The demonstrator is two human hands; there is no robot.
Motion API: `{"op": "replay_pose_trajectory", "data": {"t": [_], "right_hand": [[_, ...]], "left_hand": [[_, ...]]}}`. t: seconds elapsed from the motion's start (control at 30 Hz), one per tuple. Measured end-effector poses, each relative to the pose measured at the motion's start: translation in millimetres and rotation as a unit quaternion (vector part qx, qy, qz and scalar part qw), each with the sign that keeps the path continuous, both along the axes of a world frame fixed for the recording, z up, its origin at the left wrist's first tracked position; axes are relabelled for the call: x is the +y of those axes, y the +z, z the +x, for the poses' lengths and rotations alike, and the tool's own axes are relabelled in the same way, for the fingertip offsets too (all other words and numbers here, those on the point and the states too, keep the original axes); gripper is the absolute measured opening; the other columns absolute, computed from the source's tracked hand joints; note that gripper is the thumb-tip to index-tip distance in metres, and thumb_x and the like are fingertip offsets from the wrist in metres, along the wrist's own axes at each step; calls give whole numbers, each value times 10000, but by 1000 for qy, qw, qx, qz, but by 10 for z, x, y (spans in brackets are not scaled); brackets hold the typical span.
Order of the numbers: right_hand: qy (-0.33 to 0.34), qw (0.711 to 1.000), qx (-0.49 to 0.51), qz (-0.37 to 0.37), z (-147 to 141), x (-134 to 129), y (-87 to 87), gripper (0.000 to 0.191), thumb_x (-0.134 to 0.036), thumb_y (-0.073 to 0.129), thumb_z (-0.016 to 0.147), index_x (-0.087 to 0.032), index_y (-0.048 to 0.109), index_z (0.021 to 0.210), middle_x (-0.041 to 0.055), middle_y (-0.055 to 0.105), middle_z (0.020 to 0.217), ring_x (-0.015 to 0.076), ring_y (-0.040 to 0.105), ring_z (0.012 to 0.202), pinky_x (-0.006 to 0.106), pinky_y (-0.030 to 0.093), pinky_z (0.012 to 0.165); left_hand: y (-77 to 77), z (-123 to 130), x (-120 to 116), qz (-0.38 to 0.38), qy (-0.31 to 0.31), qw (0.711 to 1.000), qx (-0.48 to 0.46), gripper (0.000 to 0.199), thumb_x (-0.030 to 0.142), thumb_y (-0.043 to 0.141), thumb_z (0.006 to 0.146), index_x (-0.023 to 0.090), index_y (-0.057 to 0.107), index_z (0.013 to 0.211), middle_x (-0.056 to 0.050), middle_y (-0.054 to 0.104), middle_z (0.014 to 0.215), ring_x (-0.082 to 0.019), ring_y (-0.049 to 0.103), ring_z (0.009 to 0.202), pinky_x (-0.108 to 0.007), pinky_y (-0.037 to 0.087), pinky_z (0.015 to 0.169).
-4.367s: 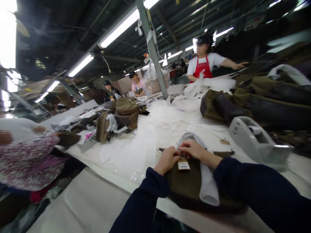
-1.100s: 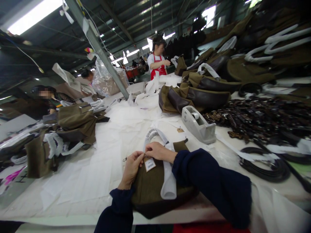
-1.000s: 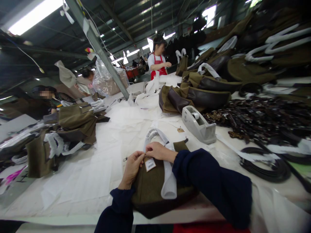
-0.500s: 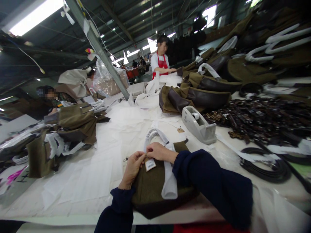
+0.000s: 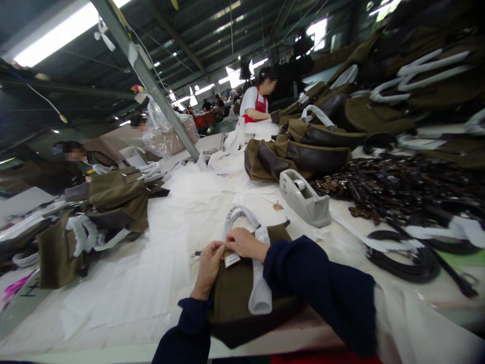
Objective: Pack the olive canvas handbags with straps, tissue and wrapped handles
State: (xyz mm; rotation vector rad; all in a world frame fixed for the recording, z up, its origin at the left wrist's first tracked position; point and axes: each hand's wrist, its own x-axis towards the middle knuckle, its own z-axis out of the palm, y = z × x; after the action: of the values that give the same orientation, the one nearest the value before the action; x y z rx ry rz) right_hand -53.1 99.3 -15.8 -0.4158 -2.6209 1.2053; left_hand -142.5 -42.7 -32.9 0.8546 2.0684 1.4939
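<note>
My left hand and my right hand meet above a barcoded paper hang tag, their fingertips pinched together at its top edge. Anything thin between them is too small to make out. The tag lies on an olive-brown woven bag, flat on the table under my hands. A white-wrapped bag handle arches beyond my hands, and its other part lies across the bag. Dark navy sleeves cover both my forearms.
A grey tape dispenser stands beyond my right hand, and olive bags with dark leather trim are heaped behind it. Dark strap coils and patterned straps lie to the right. Finished bags sit left on white sheets.
My view has swung slightly, so the table shifts in the frame. My hands stay pinched at the tag. The co-worker in the red apron has moved right and reaches toward the bags.
</note>
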Motion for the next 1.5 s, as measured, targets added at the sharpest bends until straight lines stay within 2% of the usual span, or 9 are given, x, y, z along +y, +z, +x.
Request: {"op": "replay_pose_trajectory", "data": {"t": [0.17,0.27,0.47,0.6,0.83,1.0,1.17,1.33,1.5], "right_hand": [[0,1000,-1,12,16,-7,51,68,-146,678,793,-117,706,739,53,668,722,140,568,693,238,360,623],[-2,1000,21,13,109,80,198,124,-222,704,808,-130,708,890,43,690,790,141,603,722,226,402,636],[-47,996,52,60,684,607,460,244,-276,555,935,-185,621,1152,58,684,1042,150,626,907,242,443,796],[-82,989,-22,117,1010,908,343,303,-314,670,862,-148,670,1115,134,671,1047,253,603,1015,327,421,868],[-67,986,-88,126,1029,956,194,229,-295,736,766,-171,756,957,138,689,1013,283,607,1024,326,420,828],[-14,996,-57,63,1005,968,290,299,-183,648,789,-161,727,1076,87,724,958,203,648,895,272,447,779],[46,999,-7,7,1036,1030,497,435,-295,665,818,-139,645,1224,57,701,982,160,623,822,232,447,706],[65,997,35,17,1178,921,999,217,-275,722,750,-151,692,926,-22,591,737,129,501,675,226,351,601],[55,978,143,141,1471,712,1548,152,-186,650,780,-200,659,931,1,631,886,169,542,821,256,352,744]], "left_hand": [[9,4,12,-2,-7,1000,7,374,505,724,740,140,687,814,-4,645,673,-130,536,572,-245,416,563],[53,-21,-23,-6,-5,1000,10,432,539,676,779,143,667,951,10,640,682,-107,490,507,-234,385,500],[217,-309,15,-49,16,998,36,317,422,704,814,149,630,956,-16,662,856,-133,613,678,-247,475,566],[280,-470,286,-115,-33,992,36,133,245,688,876,127,641,838,13,640,775,-112,602,662,-254,512,608],[350,-430,572,-136,-67,988,-3,249,252,667,902,127,581,705,78,525,585,-54,463,452,-186,416,452],[731,-201,452,5,-45,998,-51,232,332,731,811,141,601,789,19,639,709,-97,577,577,-221,464,531],[1271,74,357,160,-29,983,-80,316,383,771,742,181,574,885,27,639,790,-82,555,610,-215,478,609],[1746,365,236,253,-56,964,-54,251,355,763,792,197,590,882,30,615,791,-74,519,625,-175,438,603],[1932,611,-142,231,-94,968,10,158,340,696,857,191,652,888,-18,642,792,-139,581,720,-226,486,684]]}}
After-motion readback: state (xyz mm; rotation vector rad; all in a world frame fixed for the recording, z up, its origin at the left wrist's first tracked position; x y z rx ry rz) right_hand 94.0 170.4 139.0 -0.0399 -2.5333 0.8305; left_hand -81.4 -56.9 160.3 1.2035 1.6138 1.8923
